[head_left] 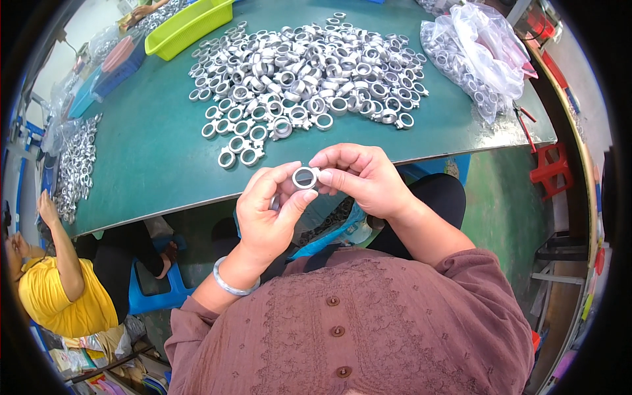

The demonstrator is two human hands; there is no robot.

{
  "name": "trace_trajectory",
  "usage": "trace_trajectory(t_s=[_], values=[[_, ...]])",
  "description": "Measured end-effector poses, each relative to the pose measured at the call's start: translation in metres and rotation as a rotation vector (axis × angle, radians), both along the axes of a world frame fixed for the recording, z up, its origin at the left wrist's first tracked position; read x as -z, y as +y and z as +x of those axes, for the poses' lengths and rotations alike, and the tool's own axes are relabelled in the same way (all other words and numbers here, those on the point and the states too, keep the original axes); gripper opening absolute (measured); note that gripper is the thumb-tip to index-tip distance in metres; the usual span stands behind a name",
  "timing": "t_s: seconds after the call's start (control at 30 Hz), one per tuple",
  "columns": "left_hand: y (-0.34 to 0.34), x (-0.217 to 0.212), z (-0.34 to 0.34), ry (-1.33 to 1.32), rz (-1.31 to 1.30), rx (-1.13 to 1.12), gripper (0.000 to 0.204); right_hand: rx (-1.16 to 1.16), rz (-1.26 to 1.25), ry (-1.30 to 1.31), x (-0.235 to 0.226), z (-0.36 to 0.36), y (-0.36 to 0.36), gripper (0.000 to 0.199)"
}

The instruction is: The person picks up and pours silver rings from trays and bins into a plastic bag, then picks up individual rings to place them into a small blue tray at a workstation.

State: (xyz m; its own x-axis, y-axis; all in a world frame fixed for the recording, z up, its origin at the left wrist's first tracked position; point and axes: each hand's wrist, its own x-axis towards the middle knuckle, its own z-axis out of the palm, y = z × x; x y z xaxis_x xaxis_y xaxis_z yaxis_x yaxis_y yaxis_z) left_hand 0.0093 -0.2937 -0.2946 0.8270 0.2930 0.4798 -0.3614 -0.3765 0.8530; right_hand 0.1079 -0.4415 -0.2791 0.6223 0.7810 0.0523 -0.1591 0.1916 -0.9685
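Observation:
A small silver metal ring point(295, 175) with a lug on its side is held up just off the table's near edge. The fingers and thumb of my left hand point(260, 207) grip it from the left. Another grey ring point(275, 202) shows partly behind my left thumb, tucked against the fingers. My right hand point(368, 179) pinches the lug side of the held ring between thumb and fingers. Beyond my hands lies a wide pile of similar metal rings point(309, 72), with loose ones spread at its near side.
The green table point(158, 145) carries a clear bag of rings point(474, 59) at right, red-handled pliers point(525, 128) and a yellow-green basket point(187, 29). A blue bag point(352, 230) with dark contents lies below my hands. A person in yellow point(72, 289) sits at left near more parts.

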Motion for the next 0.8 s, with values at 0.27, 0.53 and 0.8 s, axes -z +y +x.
trace_trajectory(t_s=[0.27, 0.53, 0.8], values=[[-0.005, -0.005, -0.004, 0.121, -0.327, 0.165, 0.039, 0.059, 0.096, -0.117, 0.005, -0.003, 0.001, 0.012], [0.000, 0.001, -0.005, 0.189, -0.302, 0.123, 0.039, 0.146, 0.048, -0.666, -0.001, -0.001, 0.001, 0.012], [-0.003, 0.001, -0.001, 0.025, -0.183, 0.103, 0.051, 0.088, 0.080, -0.390, 0.009, -0.003, -0.002, 0.023]])
